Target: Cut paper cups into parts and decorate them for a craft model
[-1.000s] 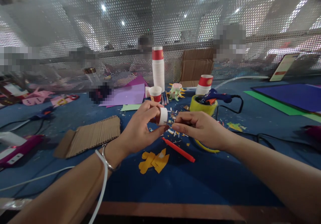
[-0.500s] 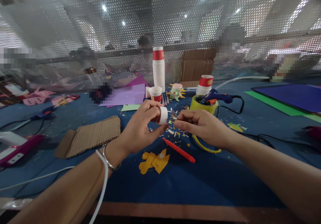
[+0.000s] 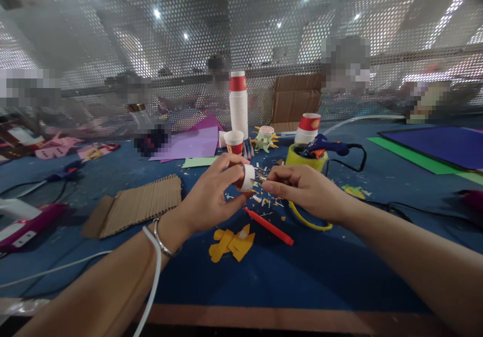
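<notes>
Though between hands, paper in left.

A grey perforated metal screen spans the full width behind a long table, its round holes set in close rows and a vertical seam near the middle. The tabletop is dark blue, with a reddish-brown strip along the near edge. At least 4 small white lights glare on or through the mesh, and a bright slanting band shows at upper right. Beyond, shapes blur.
</notes>
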### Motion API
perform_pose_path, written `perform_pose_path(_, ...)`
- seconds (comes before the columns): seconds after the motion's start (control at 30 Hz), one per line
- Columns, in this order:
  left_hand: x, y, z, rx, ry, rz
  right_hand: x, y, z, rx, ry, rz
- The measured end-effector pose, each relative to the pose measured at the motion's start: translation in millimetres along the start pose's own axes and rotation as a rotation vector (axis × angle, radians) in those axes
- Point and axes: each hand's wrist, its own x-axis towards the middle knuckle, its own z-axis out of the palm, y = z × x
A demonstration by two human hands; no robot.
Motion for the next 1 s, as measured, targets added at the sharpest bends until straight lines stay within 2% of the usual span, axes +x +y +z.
perform_pose_path(0.43, -0.4, 1.0, -1.8, 0.069, -0.026, 0.007, -0.5, -0.4, -0.1, 0.025, -0.037, -0.018)
perform_pose_path(0.57, -1.7, 0.4, 0.7, 0.05, 0.008, 0.009, 0.0, -0.3, 0.5, 0.017, -0.029, -0.01)
perform_pose_path(0.67, -2.3, -0.4, 1.9, 0.007, 0.062, -0.046, 0.7, -0.8, 0.1, -0.003, -0.028, 0.018)
perform_pose_path(0.77, -2.1, -1.6, 0.6, -0.031, 0.049, -0.134, 0.8, -1.5, -0.6, -0.021, -0.032, 0.056)
perform_pose_path(0.87, -1.4, -3.0, -0.6, -0.069, -0.002, -0.223, 0.2, -1.8, 0.3, -0.017, 0.016, 0.064)
perform_pose_path(1.0, -0.5, -1.7, 1.9, -0.123, -0.11, -0.279, -1.5, -2.0, 5.0, 0.002, 0.115, -0.006)
